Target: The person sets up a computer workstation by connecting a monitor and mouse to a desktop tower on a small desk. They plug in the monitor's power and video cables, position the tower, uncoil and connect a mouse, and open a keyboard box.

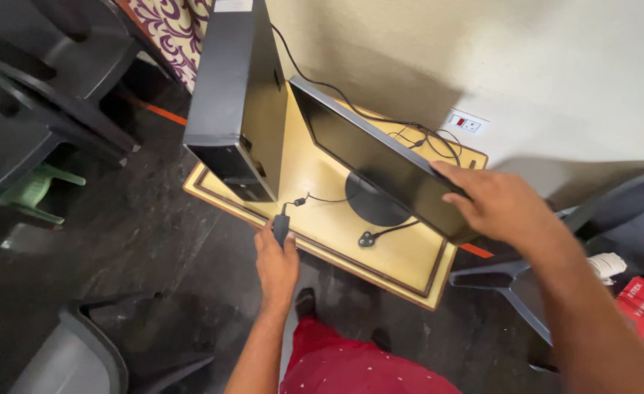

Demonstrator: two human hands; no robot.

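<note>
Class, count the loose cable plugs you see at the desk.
2: one plug gripped in the left hand at the desk's front edge, one three-pin plug lying near the monitor's base. Others may be hidden.

Bare tabletop (315, 171) lies open between computer tower (238, 95) and monitor (380, 160); loose black cables (391, 230) cross its front

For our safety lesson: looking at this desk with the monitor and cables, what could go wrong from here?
1. The flat black monitor leans near the edge of the yellow wooden table, steadied only by the right hand; it may tip.
2. The left hand holds a black cable plug; pulling could drag the upright black computer tower.
</note>
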